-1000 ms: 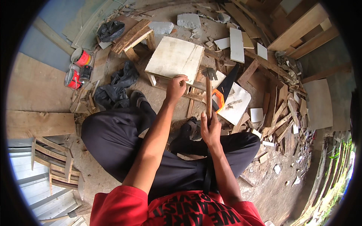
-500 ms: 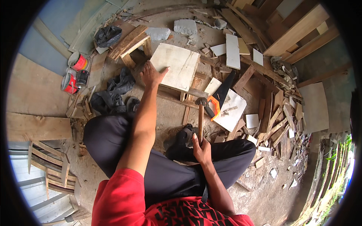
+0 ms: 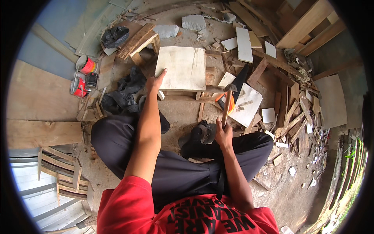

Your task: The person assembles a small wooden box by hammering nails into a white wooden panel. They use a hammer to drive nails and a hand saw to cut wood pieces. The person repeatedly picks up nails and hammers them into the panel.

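Note:
A square whitish board (image 3: 181, 68) lies on a low wooden frame (image 3: 183, 95) in front of me, like the top of a small stool. My left hand (image 3: 156, 80) grips the board's near left edge, its thumb on the upper face and the other fingers mostly hidden past the side. In my right hand (image 3: 224, 136), the wooden handle of a hammer (image 3: 226, 107) is held above my right leg. The hammer's dark head points away from me, overlapping a handsaw (image 3: 233, 91) with an orange grip that rests on white board offcuts (image 3: 248, 103).
Scrap wood (image 3: 290, 113) is heaped at the right. A wooden stool-like frame (image 3: 137, 43) and a black plastic bag (image 3: 115, 37) are at the far left. Paint cans (image 3: 79, 86) stand near the left wall, beside dark cloth (image 3: 119, 102). Concrete chunks (image 3: 193, 23) lie farther off.
The board has turned to sit squarer to me. My left hand has gone from lying over its left part to gripping its near left edge. The hammer has moved right with my right hand.

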The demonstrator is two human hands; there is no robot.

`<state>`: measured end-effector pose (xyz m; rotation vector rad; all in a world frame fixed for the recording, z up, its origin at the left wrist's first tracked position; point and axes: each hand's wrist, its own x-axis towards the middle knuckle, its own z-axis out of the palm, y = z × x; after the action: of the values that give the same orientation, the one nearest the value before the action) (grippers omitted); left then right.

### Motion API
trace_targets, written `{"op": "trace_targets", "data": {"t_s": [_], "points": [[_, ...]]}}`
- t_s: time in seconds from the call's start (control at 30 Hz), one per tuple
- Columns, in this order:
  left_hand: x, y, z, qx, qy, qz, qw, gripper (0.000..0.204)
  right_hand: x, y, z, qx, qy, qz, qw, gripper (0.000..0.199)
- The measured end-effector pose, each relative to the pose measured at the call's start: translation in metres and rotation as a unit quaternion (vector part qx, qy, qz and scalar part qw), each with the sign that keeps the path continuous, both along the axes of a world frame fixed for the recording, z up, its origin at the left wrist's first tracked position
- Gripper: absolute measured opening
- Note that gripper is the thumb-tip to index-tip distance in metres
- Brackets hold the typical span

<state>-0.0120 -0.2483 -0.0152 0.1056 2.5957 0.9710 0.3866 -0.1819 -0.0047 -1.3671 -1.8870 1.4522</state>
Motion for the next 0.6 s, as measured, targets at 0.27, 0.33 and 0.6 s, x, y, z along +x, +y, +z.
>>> {"op": "trace_targets", "data": {"t_s": [0.27, 0.33, 0.6], "points": [[0.034, -0.005, -0.003, 0.071, 0.004, 0.078, 0.994, 0.112, -0.006, -0.01, 0.05, -0.012, 0.092, 0.048, 0.995, 0.056], [0.02, -0.008, -0.016, 0.062, 0.019, 0.092, 0.994, 0.114, -0.02, 0.0, 0.071, 0.001, 0.086, 0.065, 0.994, 0.061], [0.016, -0.003, -0.023, 0.084, 0.024, 0.052, 0.995, 0.112, -0.037, -0.004, 0.073, -0.026, -0.019, 0.102, 0.994, 0.063]]}}
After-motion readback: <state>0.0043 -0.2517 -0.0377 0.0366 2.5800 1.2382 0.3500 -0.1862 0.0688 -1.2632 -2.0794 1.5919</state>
